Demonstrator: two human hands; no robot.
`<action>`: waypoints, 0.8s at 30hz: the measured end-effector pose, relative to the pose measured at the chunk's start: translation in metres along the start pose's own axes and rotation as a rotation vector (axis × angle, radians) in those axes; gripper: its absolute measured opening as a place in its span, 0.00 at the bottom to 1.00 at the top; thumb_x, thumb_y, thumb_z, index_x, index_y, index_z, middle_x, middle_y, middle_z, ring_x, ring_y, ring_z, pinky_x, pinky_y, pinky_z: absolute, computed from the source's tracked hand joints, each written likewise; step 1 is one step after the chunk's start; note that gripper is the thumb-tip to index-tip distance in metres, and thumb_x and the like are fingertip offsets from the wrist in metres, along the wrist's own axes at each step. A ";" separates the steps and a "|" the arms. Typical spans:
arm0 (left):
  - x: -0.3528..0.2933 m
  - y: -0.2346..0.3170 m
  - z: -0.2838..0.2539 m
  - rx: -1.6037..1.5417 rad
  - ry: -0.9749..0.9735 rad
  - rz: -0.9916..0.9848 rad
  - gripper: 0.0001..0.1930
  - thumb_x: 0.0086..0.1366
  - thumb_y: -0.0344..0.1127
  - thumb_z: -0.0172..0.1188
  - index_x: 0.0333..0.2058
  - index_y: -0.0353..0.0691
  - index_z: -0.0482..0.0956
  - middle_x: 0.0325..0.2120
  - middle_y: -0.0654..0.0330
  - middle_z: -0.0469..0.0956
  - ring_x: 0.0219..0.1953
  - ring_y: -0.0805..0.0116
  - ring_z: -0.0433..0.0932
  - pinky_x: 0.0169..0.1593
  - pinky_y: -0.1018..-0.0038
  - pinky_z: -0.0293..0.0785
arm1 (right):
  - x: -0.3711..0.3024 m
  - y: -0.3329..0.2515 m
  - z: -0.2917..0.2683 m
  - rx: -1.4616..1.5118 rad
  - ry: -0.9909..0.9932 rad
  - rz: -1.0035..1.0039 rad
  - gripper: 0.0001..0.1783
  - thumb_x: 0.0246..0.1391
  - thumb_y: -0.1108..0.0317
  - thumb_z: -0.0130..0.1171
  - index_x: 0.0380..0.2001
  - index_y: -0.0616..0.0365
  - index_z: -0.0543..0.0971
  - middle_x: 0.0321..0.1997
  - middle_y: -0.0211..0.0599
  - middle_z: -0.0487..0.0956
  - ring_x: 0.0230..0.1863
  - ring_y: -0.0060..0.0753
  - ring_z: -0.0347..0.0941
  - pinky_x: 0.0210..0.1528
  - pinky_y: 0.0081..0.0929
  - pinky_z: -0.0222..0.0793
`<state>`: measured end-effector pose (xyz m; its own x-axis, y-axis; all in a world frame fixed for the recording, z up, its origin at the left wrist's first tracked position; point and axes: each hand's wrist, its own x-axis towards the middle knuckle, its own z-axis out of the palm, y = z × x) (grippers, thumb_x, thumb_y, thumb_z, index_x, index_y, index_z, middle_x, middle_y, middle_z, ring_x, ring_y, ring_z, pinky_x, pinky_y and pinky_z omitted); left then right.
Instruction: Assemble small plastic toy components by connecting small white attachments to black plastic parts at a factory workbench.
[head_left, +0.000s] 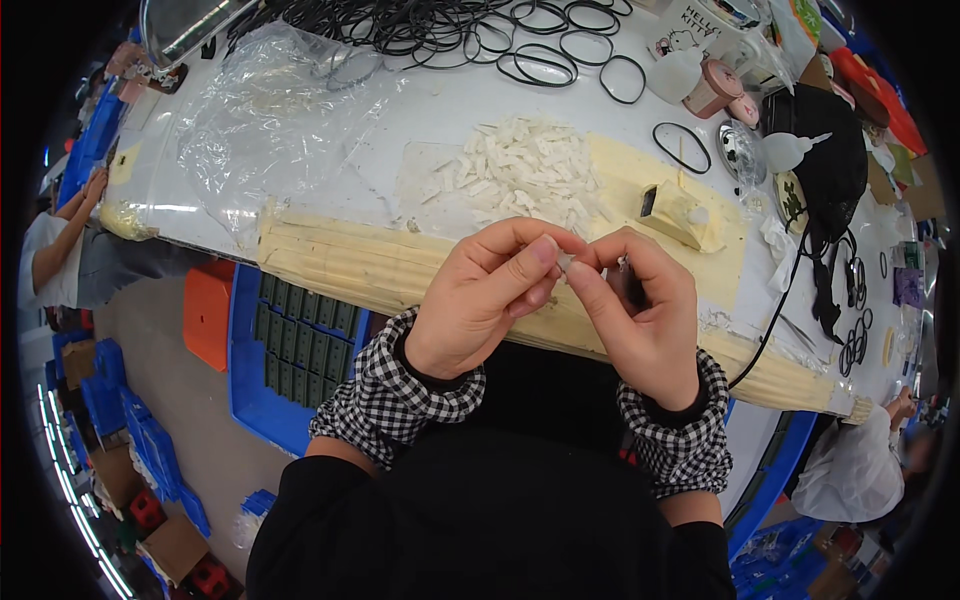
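My left hand (pixel 478 298) and my right hand (pixel 648 318) meet over the near edge of the table. Between their thumbs and forefingers they pinch one small whitish piece (pixel 565 262), mostly covered by the fingertips. Just beyond the fingers lies a loose pile of short white strips (pixel 525 165), partly on a clear sheet. To the right of the pile sits a yellow, tape-covered block (pixel 688 218) with a dark opening on its left end. Something dark and shiny shows inside the curl of my right fingers; I cannot make out what it is.
Padded yellow edging (pixel 340 258) runs along the table front. A crumpled clear bag (pixel 275 120) lies left, black rubber rings (pixel 540 65) at the back. White squeeze bottles (pixel 788 150) and a black bag (pixel 825 160) crowd the right. A blue crate (pixel 245 370) holds dark green parts below.
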<state>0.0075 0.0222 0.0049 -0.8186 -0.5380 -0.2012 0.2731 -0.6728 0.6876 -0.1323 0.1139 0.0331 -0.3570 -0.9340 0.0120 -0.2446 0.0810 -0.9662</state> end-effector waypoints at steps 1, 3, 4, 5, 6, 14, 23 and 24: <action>0.000 -0.001 -0.001 -0.018 -0.021 0.004 0.08 0.68 0.34 0.53 0.38 0.35 0.75 0.23 0.70 0.68 0.24 0.84 0.61 0.28 0.87 0.58 | -0.001 0.002 -0.001 0.070 -0.025 0.054 0.05 0.52 0.72 0.60 0.28 0.62 0.76 0.21 0.24 0.71 0.20 0.10 0.59 0.19 0.13 0.50; 0.000 -0.004 -0.006 -0.055 -0.063 0.012 0.08 0.68 0.35 0.53 0.37 0.36 0.75 0.23 0.70 0.68 0.24 0.84 0.61 0.28 0.87 0.57 | 0.000 0.005 0.000 0.147 -0.055 0.059 0.05 0.52 0.72 0.60 0.28 0.62 0.75 0.21 0.22 0.70 0.20 0.09 0.55 0.19 0.12 0.48; 0.000 -0.005 -0.007 -0.070 -0.069 0.006 0.08 0.68 0.35 0.53 0.37 0.36 0.75 0.23 0.70 0.68 0.24 0.84 0.61 0.28 0.87 0.57 | 0.000 0.006 0.001 0.184 -0.071 0.063 0.06 0.53 0.71 0.60 0.28 0.62 0.75 0.21 0.22 0.70 0.20 0.08 0.54 0.19 0.12 0.48; 0.001 -0.006 -0.007 -0.085 -0.074 -0.001 0.08 0.68 0.36 0.53 0.36 0.36 0.75 0.23 0.70 0.69 0.24 0.84 0.61 0.28 0.87 0.57 | -0.001 0.007 0.001 0.185 -0.090 0.056 0.06 0.53 0.71 0.60 0.29 0.62 0.75 0.21 0.22 0.70 0.20 0.08 0.54 0.20 0.12 0.48; 0.001 -0.006 -0.008 -0.100 -0.079 -0.008 0.08 0.68 0.36 0.53 0.36 0.37 0.74 0.23 0.70 0.69 0.24 0.84 0.60 0.28 0.87 0.57 | -0.001 0.008 0.002 0.186 -0.109 0.050 0.06 0.53 0.71 0.59 0.29 0.62 0.75 0.21 0.21 0.70 0.20 0.08 0.54 0.20 0.12 0.48; 0.001 -0.004 -0.014 -0.104 -0.067 -0.038 0.08 0.67 0.37 0.53 0.33 0.38 0.73 0.22 0.70 0.68 0.23 0.84 0.60 0.29 0.86 0.58 | 0.002 0.002 -0.002 -0.356 -0.065 -0.317 0.16 0.48 0.58 0.65 0.31 0.58 0.74 0.21 0.31 0.70 0.19 0.27 0.65 0.20 0.23 0.60; 0.000 0.001 -0.010 -0.145 -0.078 -0.133 0.08 0.67 0.36 0.54 0.30 0.40 0.72 0.20 0.71 0.67 0.22 0.84 0.60 0.28 0.86 0.57 | 0.001 0.007 0.002 -0.673 -0.019 -0.402 0.17 0.48 0.52 0.61 0.25 0.53 0.70 0.21 0.31 0.69 0.22 0.35 0.70 0.21 0.29 0.64; 0.000 0.000 -0.011 -0.141 -0.071 -0.136 0.08 0.67 0.37 0.54 0.30 0.40 0.72 0.20 0.71 0.67 0.22 0.84 0.60 0.28 0.86 0.57 | 0.001 0.007 0.002 -0.677 -0.021 -0.406 0.17 0.49 0.52 0.61 0.25 0.53 0.70 0.21 0.31 0.69 0.22 0.35 0.70 0.21 0.29 0.64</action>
<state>0.0130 0.0164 -0.0024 -0.8848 -0.4039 -0.2325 0.2220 -0.8039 0.5517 -0.1322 0.1125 0.0260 -0.1063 -0.9418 0.3188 -0.8501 -0.0802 -0.5205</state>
